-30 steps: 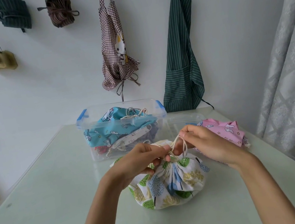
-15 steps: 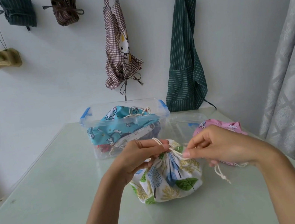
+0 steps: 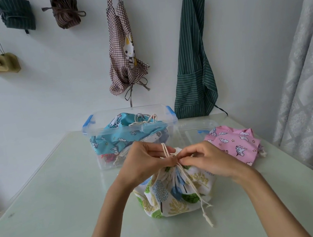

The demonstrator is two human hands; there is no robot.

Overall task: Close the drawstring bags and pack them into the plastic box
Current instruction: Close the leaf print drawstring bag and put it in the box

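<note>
A white drawstring bag with a tree print (image 3: 175, 196) sits on the pale green table (image 3: 46, 231), its mouth gathered tight. My left hand (image 3: 144, 162) and my right hand (image 3: 204, 160) meet at the gathered neck, each pinching the cream cord (image 3: 199, 198). One cord loop sticks up by my left thumb; loose ends trail down the bag's front. Behind stands the clear plastic box (image 3: 91, 134) with blue clips, holding a blue printed bag (image 3: 117, 137) and others. A pink printed bag (image 3: 235, 144) lies to the right.
The box's clear lid (image 3: 195, 130) lies flat beside the box, partly under the pink bag. Aprons and bundled cloths hang on the wall behind. A grey curtain (image 3: 303, 92) hangs along the table's right edge.
My right hand, which had pulled the cord out to the right, has come back to the bag's neck. The bag's mouth is drawn tighter, and cord ends now hang down the front.
</note>
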